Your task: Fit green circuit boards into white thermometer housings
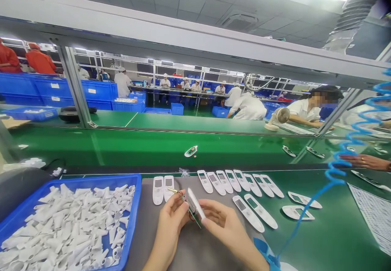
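Observation:
My left hand pinches a green circuit board with thin wires and a brass-coloured metal tip. Close against it, my right hand grips a white plastic housing by its edge, tilted on its side. Both hands are over a grey mat. Just behind the left hand lie two white device shells with grey screens. A row of similar white shells stretches to the right, with two longer ones nearer me. A blue band is around my right wrist.
At left, a blue tray holds many white funnel-shaped parts. A coiled blue hose hangs at right. Beyond, a green conveyor belt carries an open housing with a board. Another person's hand reaches in at right, near a printed sheet.

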### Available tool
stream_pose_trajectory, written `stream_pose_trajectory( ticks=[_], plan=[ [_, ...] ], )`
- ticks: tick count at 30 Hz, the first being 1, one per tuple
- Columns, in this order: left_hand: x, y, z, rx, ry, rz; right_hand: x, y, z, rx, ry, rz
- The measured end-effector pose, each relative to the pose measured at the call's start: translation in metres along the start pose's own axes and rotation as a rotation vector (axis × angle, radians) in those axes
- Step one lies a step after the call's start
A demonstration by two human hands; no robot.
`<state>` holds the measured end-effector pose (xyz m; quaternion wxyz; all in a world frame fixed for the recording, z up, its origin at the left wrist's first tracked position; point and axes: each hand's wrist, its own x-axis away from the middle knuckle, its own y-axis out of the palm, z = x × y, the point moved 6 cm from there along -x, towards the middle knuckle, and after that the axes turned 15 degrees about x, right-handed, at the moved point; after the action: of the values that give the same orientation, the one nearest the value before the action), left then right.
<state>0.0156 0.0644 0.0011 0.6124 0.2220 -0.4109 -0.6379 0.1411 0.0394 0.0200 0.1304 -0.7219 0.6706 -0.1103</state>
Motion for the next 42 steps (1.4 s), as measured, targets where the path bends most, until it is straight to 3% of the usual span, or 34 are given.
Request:
stream_pose_trajectory(
  ticks=[4,11,15,18,22,25,29,33,35,37,40,42],
  plan=[
    [-0.001,0.001,0.000,-0.012,0.005,0.005,0.003,0.005,-0.002,0.035,0.007,-0.008],
    [-0.003,-0.002,0.002,-0.100,0.049,0.007,0.003,0.013,0.000,-0.181,0.057,-0.089],
    [-0.007,-0.010,0.008,-0.389,0.166,0.056,0.014,0.037,-0.007,-0.521,0.218,-0.300],
    [-0.009,-0.015,0.010,-0.504,0.199,0.094,0.019,0.050,-0.009,-0.795,0.290,-0.365],
    [-0.005,-0.011,0.004,-0.405,0.030,0.104,0.017,0.053,-0.001,-0.939,0.318,-0.381],
    [0.004,-0.001,-0.003,-0.250,-0.161,0.023,0.013,0.047,0.002,-0.933,0.302,-0.346],
    [0.010,0.009,-0.007,-0.199,-0.249,-0.116,0.009,0.038,0.000,-0.731,0.219,-0.298],
    [0.007,0.002,-0.013,-0.133,-0.308,-0.109,0.004,0.030,0.006,-0.286,0.122,-0.268],
    [0.003,-0.003,-0.016,-0.144,-0.294,-0.082,-0.001,0.018,0.012,0.011,0.070,-0.166],
    [-0.001,-0.009,-0.018,-0.196,-0.249,-0.055,-0.008,0.000,0.010,0.303,0.009,0.017],
    [-0.003,-0.012,-0.019,-0.334,-0.167,-0.058,-0.020,-0.015,-0.014,0.562,-0.122,0.204],
    [-0.003,-0.010,-0.020,-0.399,-0.136,-0.073,-0.028,-0.004,-0.046,0.641,-0.286,0.184]
  ],
)
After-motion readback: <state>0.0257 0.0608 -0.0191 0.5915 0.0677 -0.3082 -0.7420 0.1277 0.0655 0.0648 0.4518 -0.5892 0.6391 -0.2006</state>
